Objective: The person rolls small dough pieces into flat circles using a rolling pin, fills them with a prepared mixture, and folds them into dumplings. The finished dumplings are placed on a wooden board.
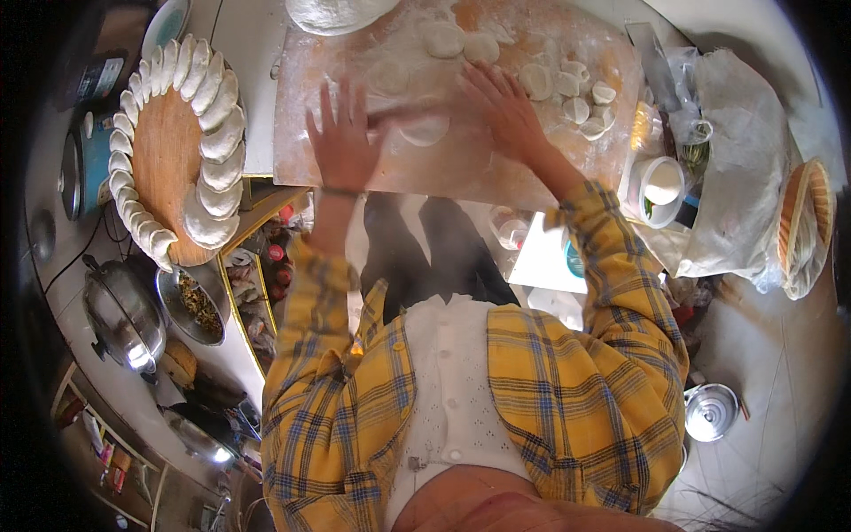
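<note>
A floured wooden board lies before me. My left hand is spread flat above its left part, fingers apart. Reaching in from the right, my right hand has its fingers over the middle, close to a flattened dough disc. A blurred rolling pin appears between the hands, above a round dough wrapper; whether either palm touches it is unclear. Small cut dough pieces and another disc rest at the right. A large dough mass sits at the far edge.
At left, a round wooden tray carries rows of filled dumplings. Near it stand a metal bowl of filling and a lidded steel pan. On the right are a cleaver, a plastic tub and a cloth sack.
</note>
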Tool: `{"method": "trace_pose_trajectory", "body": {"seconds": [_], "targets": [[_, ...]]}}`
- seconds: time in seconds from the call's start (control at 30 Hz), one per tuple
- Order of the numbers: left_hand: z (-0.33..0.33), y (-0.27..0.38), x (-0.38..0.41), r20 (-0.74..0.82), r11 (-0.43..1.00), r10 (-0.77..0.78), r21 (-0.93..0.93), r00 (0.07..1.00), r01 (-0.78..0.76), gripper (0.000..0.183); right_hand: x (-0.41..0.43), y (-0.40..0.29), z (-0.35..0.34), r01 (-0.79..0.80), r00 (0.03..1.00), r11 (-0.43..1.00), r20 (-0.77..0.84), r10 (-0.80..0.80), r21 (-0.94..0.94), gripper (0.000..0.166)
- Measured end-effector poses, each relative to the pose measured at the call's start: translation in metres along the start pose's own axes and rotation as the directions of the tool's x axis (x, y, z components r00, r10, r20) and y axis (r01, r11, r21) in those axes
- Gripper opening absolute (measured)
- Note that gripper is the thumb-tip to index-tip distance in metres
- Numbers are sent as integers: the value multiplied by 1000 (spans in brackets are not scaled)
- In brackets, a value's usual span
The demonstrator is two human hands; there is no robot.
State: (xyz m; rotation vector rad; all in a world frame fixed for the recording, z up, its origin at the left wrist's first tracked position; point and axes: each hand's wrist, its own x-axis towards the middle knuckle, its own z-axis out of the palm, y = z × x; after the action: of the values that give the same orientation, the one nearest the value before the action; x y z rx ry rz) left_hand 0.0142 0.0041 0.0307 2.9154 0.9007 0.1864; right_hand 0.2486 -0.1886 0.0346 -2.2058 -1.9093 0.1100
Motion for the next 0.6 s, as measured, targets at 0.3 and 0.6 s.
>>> {"method": "trace_pose_trajectory", "body": {"seconds": [0.3,0.6], "targets": [[-9,-6,15,-3,991,125,53,992,-124,91,5,-4,-4,-29,999,999,-31,30,18,77],[8,-16,25,-33,990,139,20,990,-138,95,1,-20,-2,-141,989,990,-57,139,-27,75]]}}
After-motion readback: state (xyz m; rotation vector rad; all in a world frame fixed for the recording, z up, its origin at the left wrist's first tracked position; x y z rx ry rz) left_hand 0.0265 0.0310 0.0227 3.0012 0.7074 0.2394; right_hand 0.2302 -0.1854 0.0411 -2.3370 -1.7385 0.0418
